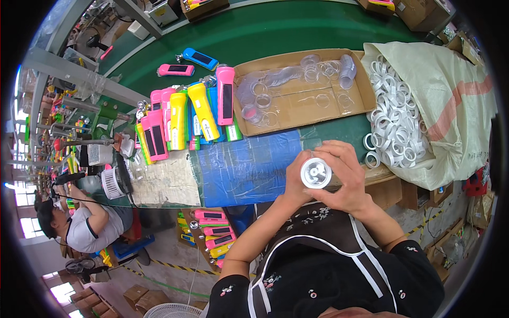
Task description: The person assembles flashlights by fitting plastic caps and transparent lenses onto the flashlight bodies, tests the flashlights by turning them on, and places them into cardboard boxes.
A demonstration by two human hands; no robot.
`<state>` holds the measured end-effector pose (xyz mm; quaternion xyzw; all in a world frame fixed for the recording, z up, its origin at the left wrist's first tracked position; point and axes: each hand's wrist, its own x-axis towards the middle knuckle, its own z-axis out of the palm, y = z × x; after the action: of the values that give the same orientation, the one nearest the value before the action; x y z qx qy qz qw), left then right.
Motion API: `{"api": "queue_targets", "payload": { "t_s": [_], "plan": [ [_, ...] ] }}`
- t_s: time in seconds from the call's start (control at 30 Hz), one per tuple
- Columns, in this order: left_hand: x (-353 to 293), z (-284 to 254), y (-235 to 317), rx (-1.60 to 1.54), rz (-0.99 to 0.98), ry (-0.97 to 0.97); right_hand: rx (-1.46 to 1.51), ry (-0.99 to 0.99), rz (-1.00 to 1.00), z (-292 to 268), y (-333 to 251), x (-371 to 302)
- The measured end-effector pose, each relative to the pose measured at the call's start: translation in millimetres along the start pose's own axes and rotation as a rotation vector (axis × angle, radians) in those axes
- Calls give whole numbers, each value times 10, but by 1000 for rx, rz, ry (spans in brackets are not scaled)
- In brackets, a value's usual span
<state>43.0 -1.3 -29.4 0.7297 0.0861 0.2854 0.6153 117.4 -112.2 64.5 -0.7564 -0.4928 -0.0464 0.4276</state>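
My left hand (297, 180) and my right hand (344, 177) close together around a flashlight head (316, 173). Its round end faces up, with a white rim and a shiny silver inside; the rest is hidden by my fingers. I hold it above the front edge of the bench, by the blue mat (249, 172). Beyond my hands lies a shallow cardboard tray (299, 100) with clear plastic discs (347, 72) in stacks and loose. To the right, many white plastic rings (395, 119) spill from a pale woven sack (456, 100).
Pink, yellow and blue flashlights (179, 119) stand bunched left of the tray. Two more, a pink one (176, 70) and a blue one (200, 59), lie behind them. A co-worker (87, 228) sits at far left. A box of flashlights (214, 236) stands below the bench.
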Motion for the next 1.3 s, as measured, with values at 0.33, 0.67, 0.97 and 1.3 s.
{"api": "queue_targets", "payload": {
  "t_s": [0.33, 0.67, 0.97, 1.3],
  "plan": [
    [38, -237, 443, -623, -761, -540, 1120, -48, 464, 11, 383, 297],
    [176, -230, 464, -39, -631, -238, 943, -21, 460, 148, 433, 473],
    [1151, -863, 444, 316, -318, -502, 937, 112, 710, -49, 1068, 964],
    [3600, -2516, -896, 1199, -601, 107, -9, -11, 636, -223, 5053, 2471]
  ]
}}
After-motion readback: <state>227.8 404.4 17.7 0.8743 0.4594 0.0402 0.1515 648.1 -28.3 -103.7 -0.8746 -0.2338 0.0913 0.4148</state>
